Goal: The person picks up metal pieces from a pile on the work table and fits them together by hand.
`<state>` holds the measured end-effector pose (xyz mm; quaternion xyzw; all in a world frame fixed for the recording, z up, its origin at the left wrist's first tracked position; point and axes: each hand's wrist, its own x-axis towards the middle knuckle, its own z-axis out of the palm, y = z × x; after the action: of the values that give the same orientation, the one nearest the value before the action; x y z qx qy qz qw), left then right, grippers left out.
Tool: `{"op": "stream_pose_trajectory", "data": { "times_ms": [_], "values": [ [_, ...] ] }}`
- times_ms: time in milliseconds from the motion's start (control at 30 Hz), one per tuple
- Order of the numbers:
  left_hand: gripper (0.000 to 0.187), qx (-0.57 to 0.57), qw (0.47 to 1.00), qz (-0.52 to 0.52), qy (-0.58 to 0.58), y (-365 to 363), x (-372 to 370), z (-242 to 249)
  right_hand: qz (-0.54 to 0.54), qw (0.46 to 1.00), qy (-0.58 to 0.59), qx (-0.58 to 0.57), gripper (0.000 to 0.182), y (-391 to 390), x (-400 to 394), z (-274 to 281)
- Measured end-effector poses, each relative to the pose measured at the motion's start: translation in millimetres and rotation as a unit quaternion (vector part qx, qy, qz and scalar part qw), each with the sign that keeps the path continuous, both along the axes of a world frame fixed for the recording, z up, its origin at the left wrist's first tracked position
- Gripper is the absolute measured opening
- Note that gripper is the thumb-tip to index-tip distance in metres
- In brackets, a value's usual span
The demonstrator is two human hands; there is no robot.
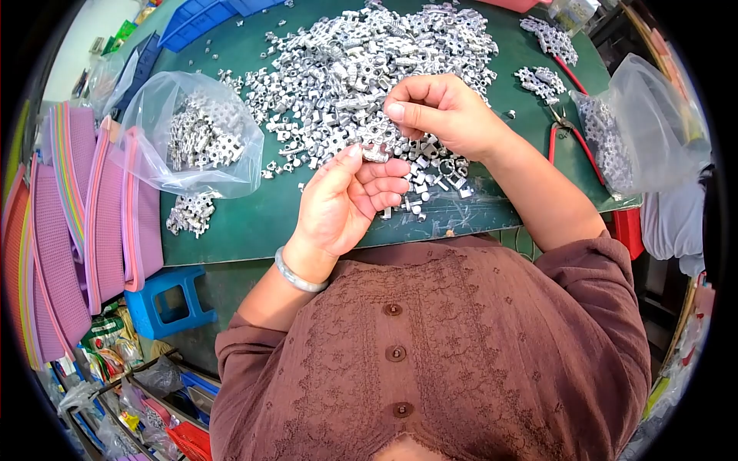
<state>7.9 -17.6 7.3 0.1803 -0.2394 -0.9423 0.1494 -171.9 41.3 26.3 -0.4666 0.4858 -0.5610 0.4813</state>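
Observation:
My left hand (344,190), palm up, pinches a small silvery metal part (375,154) between thumb and fingers. Just above and to the right is my right hand (448,117), its thumb and index finger pressed together; whatever they hold, if anything, is too small to make out. Both hands are over the near side of a large heap of small silvery metal parts (338,69) on a green table (254,223). The two hands are close but apart.
On the left, a clear plastic bag (246,146) contains metal parts, beside a cluster of linked pieces (191,214). Red-handled pliers (588,154) and another filled bag (653,123) lie right. Blue bins (196,23) stand behind; a blue stool (169,303) is below left.

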Motion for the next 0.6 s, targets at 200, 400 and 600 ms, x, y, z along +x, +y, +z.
{"op": "stream_pose_trajectory", "data": {
  "times_ms": [200, 400, 600],
  "values": [
    [0.028, 0.005, 1.000, -0.008, 0.000, -0.8, 0.3, -1.0, 0.001, 1.000, 0.000, 0.009, 0.015, 0.3, -0.2, 0.9],
    [0.028, 0.010, 1.000, -0.012, 0.004, -0.7, -0.1, -0.3, 0.002, 1.000, -0.004, 0.003, 0.014, -0.2, -0.7, 0.0],
    [0.027, 0.017, 1.000, -0.013, 0.011, -0.7, 0.4, -2.1, 0.008, 1.000, -0.002, 0.008, 0.015, -0.2, -1.4, -1.0]
  ]
}}
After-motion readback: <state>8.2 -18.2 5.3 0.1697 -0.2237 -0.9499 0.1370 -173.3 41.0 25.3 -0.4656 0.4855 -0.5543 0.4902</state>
